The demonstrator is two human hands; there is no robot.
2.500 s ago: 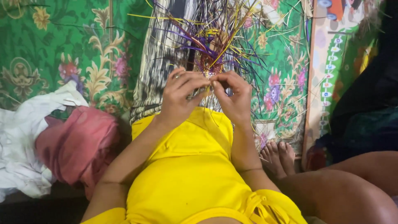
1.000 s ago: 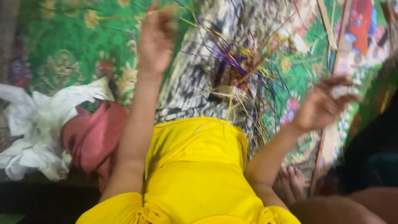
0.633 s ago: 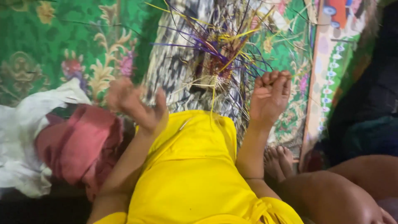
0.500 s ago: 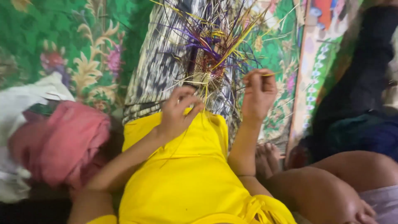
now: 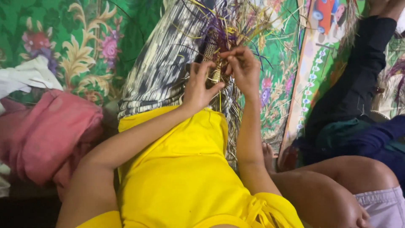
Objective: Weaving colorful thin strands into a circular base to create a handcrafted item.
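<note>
Both hands have risen closer together since half a second ago. Left hand (image 5: 198, 86) and right hand (image 5: 241, 66) pinch straw strands at the small woven piece (image 5: 214, 63), which sits between their fingertips above the yellow lap (image 5: 177, 169).

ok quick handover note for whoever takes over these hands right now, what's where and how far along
Left hand: fingers spread, thumb and fingertips at the small woven piece, steadying it.
Right hand: pinching a strand at the top of the piece.
The piece sits over the patterned cloth on the lap; loose purple and yellow strands fan out above it.
Done: a short woven section shows.
Left: many strands are unwoven.
Beside: pink cloth; another person's knee.
</note>
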